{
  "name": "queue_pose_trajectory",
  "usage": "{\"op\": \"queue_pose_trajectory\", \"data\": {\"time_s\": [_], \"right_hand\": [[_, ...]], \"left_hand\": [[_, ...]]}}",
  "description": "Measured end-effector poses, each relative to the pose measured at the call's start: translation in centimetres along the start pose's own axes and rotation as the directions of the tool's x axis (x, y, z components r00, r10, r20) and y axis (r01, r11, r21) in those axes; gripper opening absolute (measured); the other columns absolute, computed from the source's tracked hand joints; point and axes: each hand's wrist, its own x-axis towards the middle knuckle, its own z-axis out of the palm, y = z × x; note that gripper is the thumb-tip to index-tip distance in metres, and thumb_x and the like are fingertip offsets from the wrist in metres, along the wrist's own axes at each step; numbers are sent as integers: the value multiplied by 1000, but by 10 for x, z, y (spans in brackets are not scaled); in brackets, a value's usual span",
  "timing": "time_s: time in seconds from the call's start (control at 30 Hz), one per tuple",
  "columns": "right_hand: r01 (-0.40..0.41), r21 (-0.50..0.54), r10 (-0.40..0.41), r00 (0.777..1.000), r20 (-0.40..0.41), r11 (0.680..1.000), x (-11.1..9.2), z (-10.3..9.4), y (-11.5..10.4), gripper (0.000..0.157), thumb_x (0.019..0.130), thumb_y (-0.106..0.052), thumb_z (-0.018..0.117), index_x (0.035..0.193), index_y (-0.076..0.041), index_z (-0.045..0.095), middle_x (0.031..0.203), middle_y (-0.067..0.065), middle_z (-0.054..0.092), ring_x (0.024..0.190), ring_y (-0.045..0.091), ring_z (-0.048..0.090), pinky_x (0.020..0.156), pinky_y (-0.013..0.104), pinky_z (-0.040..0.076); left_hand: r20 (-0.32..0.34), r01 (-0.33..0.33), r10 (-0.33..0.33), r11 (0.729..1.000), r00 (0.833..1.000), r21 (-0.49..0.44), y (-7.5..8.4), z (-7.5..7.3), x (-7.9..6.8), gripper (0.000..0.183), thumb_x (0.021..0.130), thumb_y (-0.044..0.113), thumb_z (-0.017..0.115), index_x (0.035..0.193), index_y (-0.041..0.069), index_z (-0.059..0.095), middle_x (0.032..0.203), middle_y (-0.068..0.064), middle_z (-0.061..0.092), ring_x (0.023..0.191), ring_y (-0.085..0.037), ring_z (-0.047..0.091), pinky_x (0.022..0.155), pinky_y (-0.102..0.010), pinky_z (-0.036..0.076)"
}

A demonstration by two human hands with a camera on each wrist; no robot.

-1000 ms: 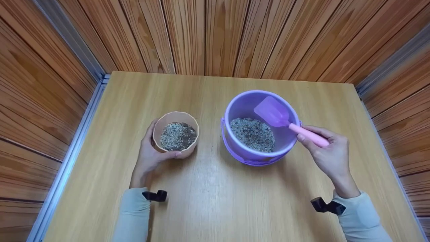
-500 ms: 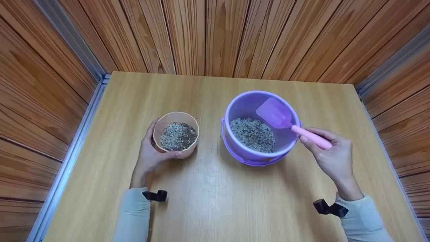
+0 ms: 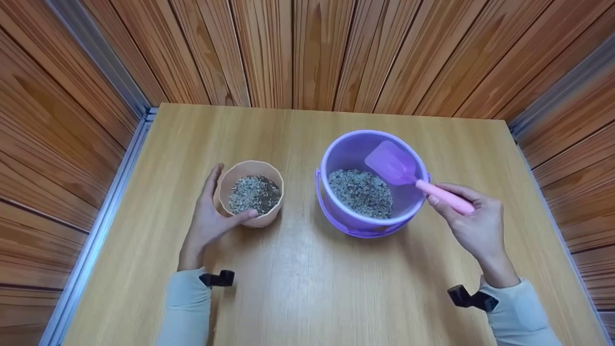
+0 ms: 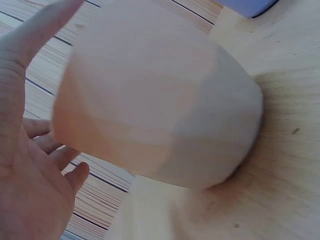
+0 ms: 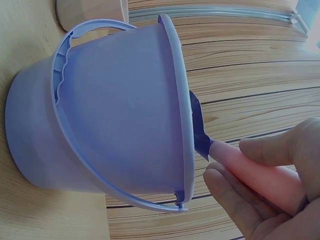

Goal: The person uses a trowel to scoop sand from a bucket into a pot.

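A peach flower pot (image 3: 254,221) with faceted sides stands on the table, with dark soil partly covered by pale gravel (image 3: 247,194) inside. My left hand (image 3: 206,221) is spread at its left side, thumb over the near rim. In the left wrist view the fingers (image 4: 77,175) lie loosely beside the pot's wall (image 4: 160,95), with a gap showing. My right hand (image 3: 473,226) grips the pink handle of a toy shovel (image 3: 447,197). Its translucent purple blade (image 3: 391,162) hangs over the purple bucket (image 3: 365,226), which has grey gravel (image 3: 360,192) in the bottom.
The bucket's handle (image 5: 62,65) hangs down along its near side. Wood-panelled walls (image 3: 317,53) enclose the back and sides of the wooden table (image 3: 298,288), and a metal rail (image 3: 103,221) follows its left edge.
My left hand has loosened from the pot and shifted slightly left, its fingers spreading. The right hand and shovel moved slightly right, then stayed almost still over the bucket.
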Motion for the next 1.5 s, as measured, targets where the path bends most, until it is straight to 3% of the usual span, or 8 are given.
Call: {"op": "queue_pose_trajectory", "data": {"time_s": [0.37, 0.47, 0.6, 0.77, 0.9, 1.1, 1.27, 1.5], "right_hand": [[-2, -25, 2, 1000, -1, 1000, -1, 0, -2, 27, 81, -6, 86, 108, -6, 80, 92, -4, 76, 73, 10, 66, 55, 16, 50], [1, -22, -1, 1000, 1, 1000, -1, 0, -2, 27, 81, -6, 86, 108, -6, 80, 92, -4, 76, 73, 10, 66, 55, 16, 50], [-1, -14, 1, 1000, 6, 1000, -2, 0, -2, 28, 82, -6, 85, 109, -6, 80, 94, -2, 77, 74, 11, 67, 55, 16, 50], [8, 0, -8, 1000, 12, 1000, -2, 1, -2, 28, 81, -4, 85, 108, -6, 80, 95, -1, 77, 75, 11, 68, 56, 16, 51], [9, 0, -9, 1000, 13, 1000, -2, 2, -1, 28, 81, -2, 85, 109, -4, 79, 95, -1, 77, 77, 9, 69, 58, 15, 52], [7, -3, -7, 1000, 27, 1000, -3, 2, -3, 28, 82, -4, 84, 110, -5, 79, 97, 1, 77, 80, 10, 70, 61, 16, 54], [20, -12, -20, 999, 34, 1000, -1, 2, -3, 27, 83, -4, 84, 110, -5, 79, 99, 4, 77, 82, 9, 71, 63, 15, 54], [36, -42, -34, 998, 52, 998, 1, 1, -3, 26, 84, -3, 82, 109, -5, 79, 99, 6, 77, 82, 8, 71, 64, 15, 55]], "left_hand": [[-43, -1, 8, 986, 999, 165, 33, -5, -1, 91, 87, 36, 82, 159, 15, 31, 161, -8, 32, 148, -31, 30, 120, -52, 28], [-36, -72, 79, 984, 996, 161, 45, 0, 0, 87, 88, 34, 81, 158, 11, 34, 158, -9, 38, 147, -29, 33, 120, -51, 28], [-20, -194, 197, 975, 980, 106, 57, 13, 4, 85, 87, 26, 83, 154, 1, 37, 152, -15, 45, 143, -29, 38, 121, -47, 27], [11, -270, 270, 962, 963, 32, 66, 33, 8, 90, 82, 23, 87, 153, -3, 38, 152, -16, 47, 142, -28, 40, 120, -42, 29], [72, -317, 316, 948, 946, -1, 71, 51, 10, 99, 79, 27, 89, 155, -3, 33, 156, -14, 42, 144, -27, 38, 122, -40, 26], [169, -272, 275, 961, 946, -43, 82, 78, 14, 111, 77, 42, 89, 160, 6, 25, 163, -6, 31, 149, -18, 28, 123, -39, 22], [210, -223, 227, 974, 951, -40, 86, 99, 18, 122, 71, 52, 90, 163, 14, 20, 166, 0, 24, 151, -14, 23, 123, -41, 19], [243, -146, 158, 987, 957, -68, 88, 121, 24, 134, 61, 54, 95, 164, 22, 16, 168, 2, 18, 152, -19, 18, 122, -48, 18]]}}
